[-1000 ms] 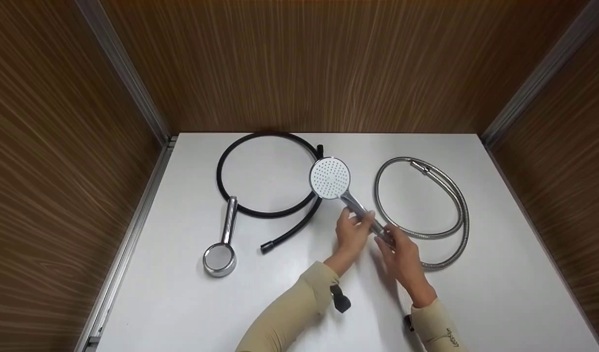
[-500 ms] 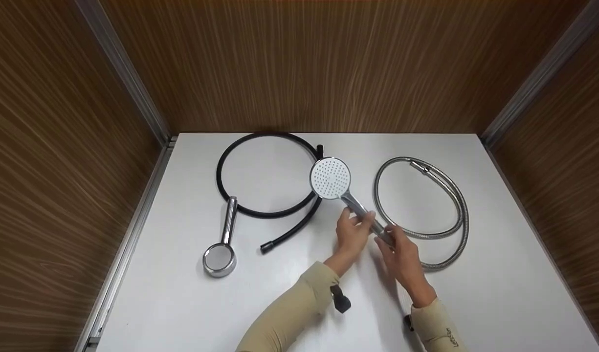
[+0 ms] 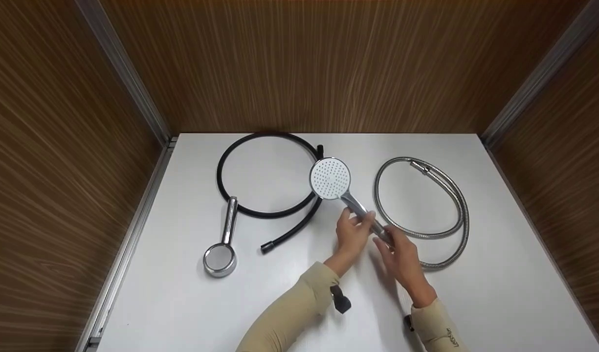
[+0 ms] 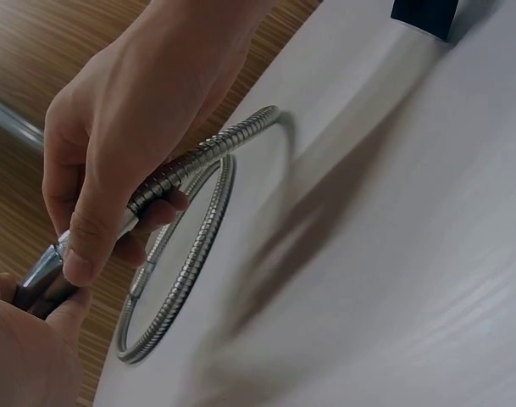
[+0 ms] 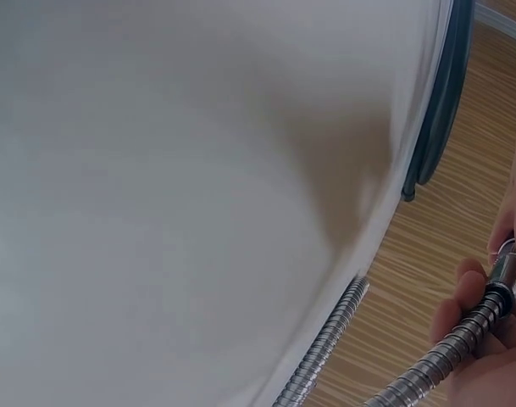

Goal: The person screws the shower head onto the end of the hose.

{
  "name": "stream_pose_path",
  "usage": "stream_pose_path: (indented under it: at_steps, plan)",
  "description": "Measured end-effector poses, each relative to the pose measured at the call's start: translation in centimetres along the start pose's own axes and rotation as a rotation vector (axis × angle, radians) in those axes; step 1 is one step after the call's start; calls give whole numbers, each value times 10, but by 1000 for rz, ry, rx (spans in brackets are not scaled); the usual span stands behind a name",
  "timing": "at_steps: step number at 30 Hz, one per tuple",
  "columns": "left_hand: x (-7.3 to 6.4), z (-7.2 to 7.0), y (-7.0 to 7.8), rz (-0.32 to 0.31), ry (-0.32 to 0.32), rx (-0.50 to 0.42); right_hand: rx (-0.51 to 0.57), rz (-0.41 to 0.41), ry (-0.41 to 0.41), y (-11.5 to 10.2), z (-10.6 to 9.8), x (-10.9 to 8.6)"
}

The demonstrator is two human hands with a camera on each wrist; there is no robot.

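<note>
A chrome shower head [image 3: 330, 178] with a white dotted spray face is held slanting above the table, face up. My left hand [image 3: 352, 238] grips its handle between thumb and fingers. At the handle's lower end my right hand [image 3: 403, 258] pinches the end fitting [image 5: 509, 273] of the silver metal shower hose [image 3: 464, 234]. In the left wrist view the ribbed hose [image 4: 169, 176] runs out from beneath the right fingers. Handle and fitting meet in line between the two hands; the fingers partly hide the joint.
Left on the white table [image 3: 162, 303] lies a second chrome shower head [image 3: 219, 260], its handle end at a coiled black hose [image 3: 220, 168]. The metal hose's free end [image 3: 419, 167] lies inside its loop. Wood-grain panels [image 3: 299, 63] stand at the back and both sides.
The right thumb and fingers have shifted slightly around the fitting. The left hand and the shower head stay in place.
</note>
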State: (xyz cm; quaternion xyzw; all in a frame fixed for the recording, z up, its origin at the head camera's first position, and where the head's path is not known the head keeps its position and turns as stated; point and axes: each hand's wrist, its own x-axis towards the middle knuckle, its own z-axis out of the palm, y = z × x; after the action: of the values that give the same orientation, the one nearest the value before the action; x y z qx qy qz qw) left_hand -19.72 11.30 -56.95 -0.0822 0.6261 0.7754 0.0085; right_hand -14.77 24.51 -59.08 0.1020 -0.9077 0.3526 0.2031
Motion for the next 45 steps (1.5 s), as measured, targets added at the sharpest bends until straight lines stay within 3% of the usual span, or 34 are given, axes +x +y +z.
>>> stream_pose_path:
  at_steps: [9,15,23,27,34,41,45]
  plan:
    - [0,0,0,-8,-2,-7,4,63,-50,-2,-1,0]
    - [0,1,1,-17,7,11,16,50,-43,-1,0,0]
    - [-2,0,0,4,-8,-49,12,19,1,0,1,-1]
    - [-2,0,2,3,-17,-32,14,8,8,-1,0,0]
    - [-4,0,3,-8,-29,21,28,74,-47,-1,-1,0]
    - [-4,1,2,17,-21,-23,-15,26,-9,0,0,0]
    - [-4,1,3,6,-10,7,1,22,-7,-1,0,-1]
